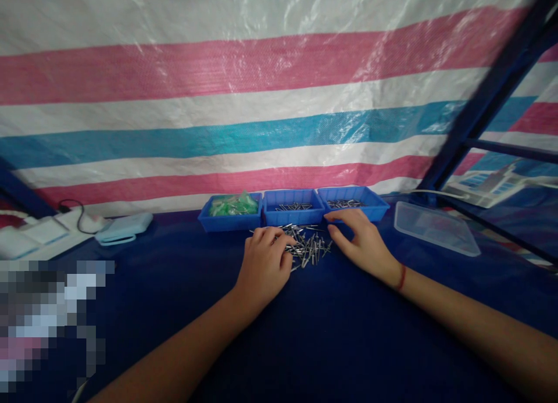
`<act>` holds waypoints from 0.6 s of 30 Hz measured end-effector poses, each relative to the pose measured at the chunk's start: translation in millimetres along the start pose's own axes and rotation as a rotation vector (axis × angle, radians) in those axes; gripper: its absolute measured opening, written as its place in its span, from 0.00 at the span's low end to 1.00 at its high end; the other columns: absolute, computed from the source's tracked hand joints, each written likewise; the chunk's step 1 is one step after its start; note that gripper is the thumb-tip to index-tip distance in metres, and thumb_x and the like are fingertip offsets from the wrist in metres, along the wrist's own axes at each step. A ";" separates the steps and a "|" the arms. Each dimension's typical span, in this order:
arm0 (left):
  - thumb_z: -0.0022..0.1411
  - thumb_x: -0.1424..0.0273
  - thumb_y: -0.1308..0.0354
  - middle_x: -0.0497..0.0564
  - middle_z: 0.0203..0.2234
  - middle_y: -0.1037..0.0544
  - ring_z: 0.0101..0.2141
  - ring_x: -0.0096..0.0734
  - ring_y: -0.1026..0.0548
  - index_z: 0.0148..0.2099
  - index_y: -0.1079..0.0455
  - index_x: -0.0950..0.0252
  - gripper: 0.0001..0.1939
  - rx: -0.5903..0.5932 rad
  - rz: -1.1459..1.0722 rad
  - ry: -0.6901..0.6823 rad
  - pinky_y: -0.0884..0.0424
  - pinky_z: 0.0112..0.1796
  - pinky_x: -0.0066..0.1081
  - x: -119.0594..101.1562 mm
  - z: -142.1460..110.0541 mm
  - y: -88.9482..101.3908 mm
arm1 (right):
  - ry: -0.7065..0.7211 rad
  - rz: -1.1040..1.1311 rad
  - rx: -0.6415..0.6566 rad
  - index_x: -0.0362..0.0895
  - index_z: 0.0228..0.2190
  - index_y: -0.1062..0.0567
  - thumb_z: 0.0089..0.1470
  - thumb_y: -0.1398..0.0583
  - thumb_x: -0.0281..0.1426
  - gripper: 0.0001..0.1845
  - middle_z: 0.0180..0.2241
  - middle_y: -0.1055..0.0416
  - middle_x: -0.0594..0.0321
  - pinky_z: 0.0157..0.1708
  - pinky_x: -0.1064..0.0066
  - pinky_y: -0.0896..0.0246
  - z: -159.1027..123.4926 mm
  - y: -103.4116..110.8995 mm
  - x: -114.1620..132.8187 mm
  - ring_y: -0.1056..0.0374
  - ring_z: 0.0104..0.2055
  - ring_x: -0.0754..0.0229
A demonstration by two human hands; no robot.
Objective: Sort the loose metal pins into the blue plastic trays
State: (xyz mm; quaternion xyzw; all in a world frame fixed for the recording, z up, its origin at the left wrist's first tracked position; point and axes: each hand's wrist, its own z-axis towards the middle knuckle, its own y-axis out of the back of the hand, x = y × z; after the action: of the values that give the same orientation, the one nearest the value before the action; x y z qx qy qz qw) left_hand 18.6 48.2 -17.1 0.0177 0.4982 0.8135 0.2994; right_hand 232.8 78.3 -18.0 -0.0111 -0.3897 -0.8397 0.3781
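A loose pile of shiny metal blind rivets [310,250] lies on the dark blue tabletop. At the pile's left edge is my left hand [265,257], its fingers curled down and its thumb close to the index finger. What sits between those fingertips is hidden. On the other side, my right hand [360,240] is open, thumb and index finger apart near the pile's upper right. Behind the hands stand three blue bins in a row. Similar rivets lie in the middle bin [294,216] and the right bin [377,208]; the left bin [231,223] holds crumpled green plastic.
A clear plastic lid [436,228] lies at the right, near a blue metal frame [468,135]. To the left are a light blue case [124,227] and a white power strip [47,237] with a cable. A striped sheet [244,118] hangs behind the table.
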 end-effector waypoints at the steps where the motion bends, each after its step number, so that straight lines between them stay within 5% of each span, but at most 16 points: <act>1: 0.55 0.78 0.49 0.52 0.40 0.27 0.44 0.42 0.34 0.41 0.28 0.61 0.13 0.011 0.027 -0.006 0.37 0.40 0.40 0.5 -0.2 -1.3 | -0.010 0.023 0.002 0.45 0.38 0.28 0.54 0.45 0.28 0.09 0.37 0.27 0.58 0.43 0.57 0.40 -1.2 -0.7 2.6 0.33 0.41 0.54; 6: 0.60 0.70 0.49 0.54 0.43 0.27 0.45 0.45 0.35 0.45 0.30 0.63 0.12 0.058 0.121 0.040 0.38 0.40 0.42 -0.7 -1.9 -6.6 | -0.018 0.105 0.041 0.44 0.37 0.29 0.54 0.44 0.28 0.08 0.37 0.27 0.58 0.43 0.58 0.38 -6.1 -2.7 15.7 0.33 0.41 0.55; 12: 0.63 0.69 0.51 0.52 0.40 0.27 0.43 0.43 0.33 0.39 0.29 0.61 0.10 0.086 0.109 0.082 0.38 0.38 0.40 1.3 -0.8 -6.0 | -0.002 0.150 0.068 0.44 0.36 0.28 0.54 0.44 0.26 0.08 0.37 0.26 0.58 0.43 0.58 0.37 -6.5 -3.6 19.2 0.33 0.42 0.55; 18: 0.64 0.68 0.51 0.50 0.37 0.26 0.41 0.39 0.33 0.39 0.29 0.59 0.09 0.012 -0.023 0.076 0.40 0.39 0.38 0.3 1.3 -2.2 | -0.028 0.229 0.081 0.45 0.35 0.27 0.54 0.44 0.27 0.07 0.34 0.26 0.60 0.41 0.60 0.37 -8.1 -3.0 27.0 0.32 0.39 0.57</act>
State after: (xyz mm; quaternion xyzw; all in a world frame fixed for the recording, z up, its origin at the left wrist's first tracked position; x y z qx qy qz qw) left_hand 19.9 50.1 -18.4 -0.0171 0.5144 0.8071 0.2894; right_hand 213.9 57.3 -17.2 -0.0520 -0.4246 -0.7744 0.4661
